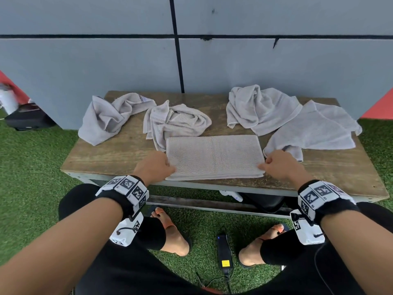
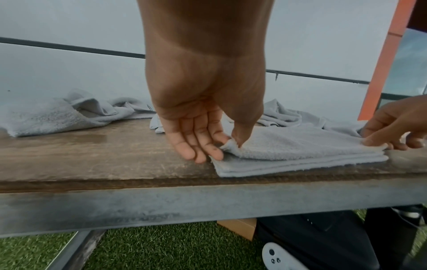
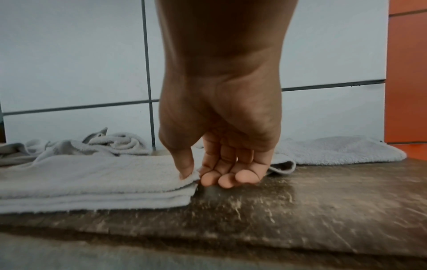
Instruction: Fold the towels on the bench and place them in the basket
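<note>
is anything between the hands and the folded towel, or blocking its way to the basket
Nothing stands between them: the left hand pinches the folded towel at its left near corner, and the right hand pinches the right near corner. The basket shows in no view, so the path to it cannot be judged. Crumpled towels lie behind on the bench.

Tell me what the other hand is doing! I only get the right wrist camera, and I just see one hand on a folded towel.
Observer: The left hand pinches the folded towel at its other near corner, thumb on top.
Operator: How many messy ones are left?
Observer: Four crumpled towels lie on the bench behind it, two on each side.
Operator: Anything on the ground?
Observer: A black power adapter lies on the green turf between the person's feet.
</note>
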`<state>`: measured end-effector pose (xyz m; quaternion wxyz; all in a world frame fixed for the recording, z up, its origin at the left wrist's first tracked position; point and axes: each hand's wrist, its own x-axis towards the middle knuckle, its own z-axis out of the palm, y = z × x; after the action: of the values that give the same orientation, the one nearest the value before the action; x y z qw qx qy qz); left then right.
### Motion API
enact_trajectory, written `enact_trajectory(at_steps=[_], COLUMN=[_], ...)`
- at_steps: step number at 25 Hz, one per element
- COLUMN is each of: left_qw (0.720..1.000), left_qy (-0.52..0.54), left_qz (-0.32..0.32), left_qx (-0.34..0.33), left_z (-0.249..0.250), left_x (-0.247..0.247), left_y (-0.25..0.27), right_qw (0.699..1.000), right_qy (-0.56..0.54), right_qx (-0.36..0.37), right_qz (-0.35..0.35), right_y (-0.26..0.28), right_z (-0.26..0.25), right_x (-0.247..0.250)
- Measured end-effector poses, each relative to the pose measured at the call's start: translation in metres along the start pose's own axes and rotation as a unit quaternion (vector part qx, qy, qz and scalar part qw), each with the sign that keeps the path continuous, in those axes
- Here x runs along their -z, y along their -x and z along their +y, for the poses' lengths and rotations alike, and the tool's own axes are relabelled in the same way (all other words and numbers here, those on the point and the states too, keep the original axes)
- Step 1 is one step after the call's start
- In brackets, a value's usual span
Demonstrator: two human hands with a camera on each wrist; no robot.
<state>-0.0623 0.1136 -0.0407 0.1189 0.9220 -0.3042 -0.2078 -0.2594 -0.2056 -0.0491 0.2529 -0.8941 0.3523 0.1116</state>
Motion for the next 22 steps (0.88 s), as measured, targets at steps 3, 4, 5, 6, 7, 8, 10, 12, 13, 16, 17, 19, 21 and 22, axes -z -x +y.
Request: enact_trajectory(at_steps=[3,4,5,6,7,8,10,12,13,16,17,19,21,22], left_qw=[0.999,0.998,0.998,0.998,0.998,0.997,0.996,0.997,0.997,0.998,0.999,0.992,0.981,0.978], left_qy=[0.036,0.047,0.053,0.059,0.065,0.073,0.083,0.067,0.057,0.011,-0.002,-0.019,-0.004,0.001], left_qz=[0.027,0.030,0.030,0.024,0.015,0.003,-0.020,-0.033,-0.043,-0.045,-0.001,0.123,0.183,0.182], left_qx=[0.000,0.002,0.003,0.002,0.000,-0.001,-0.003,-0.004,0.002,0.040,0.045,0.020,-0.063,-0.105], left_z=[0.000,0.000,-0.001,-0.003,-0.005,-0.007,-0.009,-0.009,-0.009,-0.005,-0.002,0.009,0.032,0.045], left_x=[0.007,0.008,0.008,0.007,0.004,0.002,-0.004,-0.006,-0.005,0.001,0.004,0.007,0.004,-0.002], left_y=[0.003,0.004,0.004,0.003,0.002,0.001,0.001,0.001,0.002,0.003,0.002,-0.004,-0.018,-0.026], right_qw=[1.000,0.999,0.999,0.998,0.996,0.995,0.996,0.998,0.998,0.996,0.996,0.997,0.988,0.979], right_qy=[-0.020,-0.018,-0.016,-0.017,-0.016,-0.010,0.007,0.012,0.020,0.058,0.073,0.080,0.041,0.017], right_qx=[0.013,0.014,0.009,0.002,0.000,-0.001,0.006,0.002,-0.001,-0.011,-0.013,0.012,0.110,0.167], right_qz=[-0.014,-0.029,-0.048,-0.066,-0.084,-0.095,-0.089,-0.069,-0.065,-0.071,-0.056,0.019,0.099,0.115], right_y=[-0.004,-0.005,-0.005,-0.005,-0.004,-0.004,-0.004,-0.007,-0.008,-0.008,-0.006,-0.002,-0.001,-0.002], right_z=[-0.004,-0.005,-0.007,-0.007,-0.006,-0.005,-0.003,-0.001,0.000,-0.002,-0.007,-0.027,-0.061,-0.081], right_x=[0.012,0.017,0.021,0.023,0.023,0.022,0.015,0.008,0.007,0.009,0.011,0.010,0.001,-0.007])
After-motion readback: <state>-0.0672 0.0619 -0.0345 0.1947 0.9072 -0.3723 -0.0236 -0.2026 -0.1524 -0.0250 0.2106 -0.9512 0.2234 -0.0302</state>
